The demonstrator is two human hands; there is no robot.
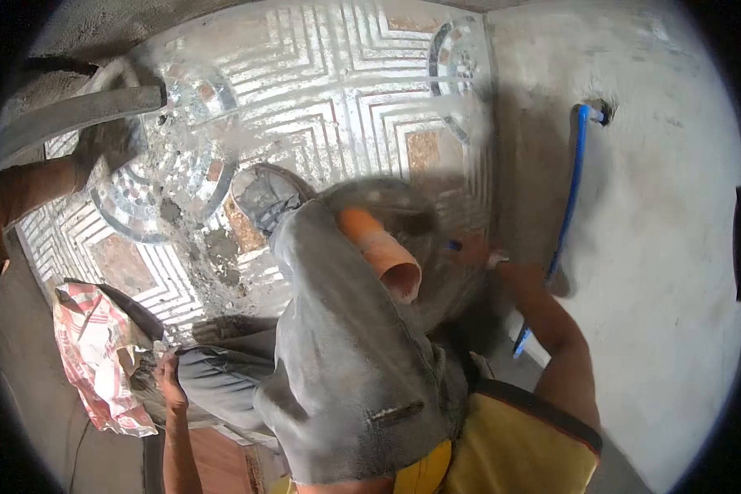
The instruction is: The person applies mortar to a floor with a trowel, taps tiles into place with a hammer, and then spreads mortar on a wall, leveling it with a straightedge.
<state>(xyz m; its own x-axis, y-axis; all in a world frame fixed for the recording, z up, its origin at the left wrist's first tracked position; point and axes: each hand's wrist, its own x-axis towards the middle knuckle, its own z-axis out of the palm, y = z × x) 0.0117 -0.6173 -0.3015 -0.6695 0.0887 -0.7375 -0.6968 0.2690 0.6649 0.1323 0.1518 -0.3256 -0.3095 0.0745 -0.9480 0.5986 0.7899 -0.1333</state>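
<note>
My right hand is closed around a small thing with a dark blue tip; motion blur hides its kind. It is beside a dark, round, shallow pan, partly behind my leg. An orange plastic pipe piece leans against my grey trouser leg, its open end toward me. My left hand is low at the left, between my other trouser leg and a red-and-white woven sack. Its fingers are curled, and what they hold, if anything, does not show clearly.
Patterned tiles lie ahead, with grey mortar crumbs on them. A blue pipe comes out of the plastered wall on the right. At the left are a grey pipe and a brown pipe.
</note>
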